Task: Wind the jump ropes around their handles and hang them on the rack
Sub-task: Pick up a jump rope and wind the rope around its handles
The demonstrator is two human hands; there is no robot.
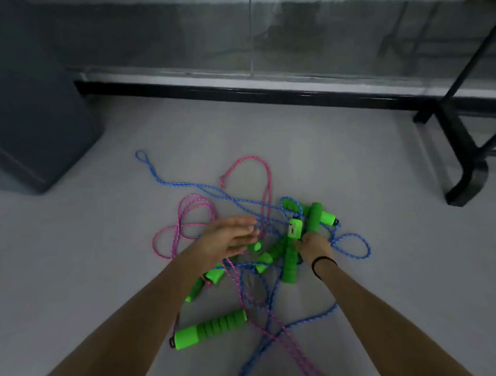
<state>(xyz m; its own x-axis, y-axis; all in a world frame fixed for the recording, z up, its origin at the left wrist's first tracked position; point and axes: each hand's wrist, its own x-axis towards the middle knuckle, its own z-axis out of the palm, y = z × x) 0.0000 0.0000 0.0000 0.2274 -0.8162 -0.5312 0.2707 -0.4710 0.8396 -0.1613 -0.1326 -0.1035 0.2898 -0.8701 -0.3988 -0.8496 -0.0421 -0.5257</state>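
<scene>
Several jump ropes [212,327] lie tangled on the floor [386,209], blue and pink cords crossing. The right hand [316,246] seems to grip a green handle [291,263], though blur hides its fingers; the left hand [229,237] hovers flat, holding nothing. Lifting now could drag the pile and tighten its knots.

- You're in a plain indoor room — office or studio, hard to tell.
- Glass wall [175,33] on a black base rail.
- Pale smooth floor [386,209] before the glass wall — black metal rack [463,153] at its right end.

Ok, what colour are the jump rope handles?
The handles are bright green, seen in the head view.
</scene>
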